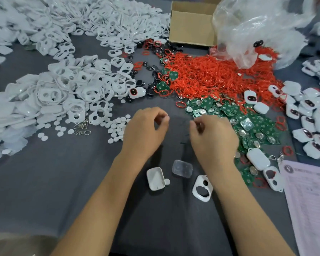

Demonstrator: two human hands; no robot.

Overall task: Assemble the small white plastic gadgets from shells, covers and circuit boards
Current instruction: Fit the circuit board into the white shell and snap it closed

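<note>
**Both hands hover mid-tabletop over loose gadget parts**

Left hand [146,129] is above the dark grey tabletop [44,191], fingers [162,115] curled inward, thumb and forefinger close together at the tips; a small whitish blur sits there, cannot tell if anything is pinched. Right hand [213,137] is just right of it, fingers curled toward the left hand, tips blurred; cannot tell whether it holds something. The hands are apart, a small gap between them.

Near side, between the forearms: an open white shell [155,178] lying hollow-up, a small white disc [167,181] touching its right edge, a clear plastic insert [182,168] just right of the shell, and a white cover with two cutouts [201,188] beside the right forearm.

Green circuit boards [255,124] are heaped right of the right hand. Red rings [216,74] pile far of the boards. A big heap of white covers [67,85] fills the left and far left, with loose white discs [115,126] and metal clasps [81,127] at its near edge. Assembled gadgets [310,119] are stacked at the right edge. A cardboard box [190,26] and a clear plastic bag [259,30] sit far right; a printed sheet [310,204] lies near right.
</note>
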